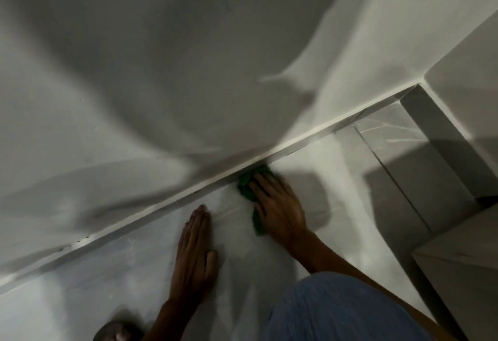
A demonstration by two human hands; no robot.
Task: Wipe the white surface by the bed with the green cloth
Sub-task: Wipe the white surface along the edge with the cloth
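Observation:
A green cloth [246,187] lies bunched on the white surface [134,260], right against the white strip [188,195] where it meets the wall. My right hand [277,206] presses flat on the cloth and covers most of it; green shows past the fingertips and under the palm. My left hand [195,246] rests flat on the bare surface to the left of the cloth, fingers together, with nothing in it. The view is dim and slightly blurred.
A white wall [161,71] with large shadows fills the upper half. A wall corner [423,82] and a grey skirting [444,138] stand at the right. A pale box-like edge [458,254] is at lower right. My blue-clothed knee [336,311] is below.

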